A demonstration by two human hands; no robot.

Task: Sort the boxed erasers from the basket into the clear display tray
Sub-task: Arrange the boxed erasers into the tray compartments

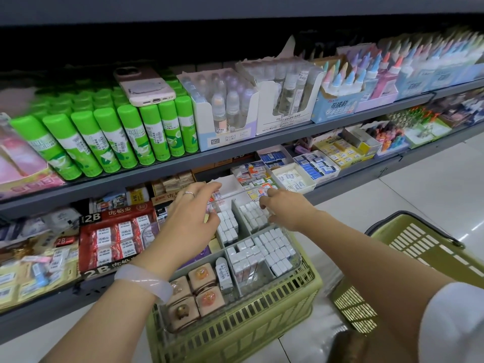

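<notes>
While the clear display tray (293,268) sits on top of a green basket (235,334), both hands reach to its far end. Small white boxed erasers (272,251) stand packed in rows in its right parts. The left hand (191,221) holds the tray's far left rim with bent fingers. The right hand (281,209) curls over the far right rim. A second green basket (419,247) stands at the right on the floor.
</notes>
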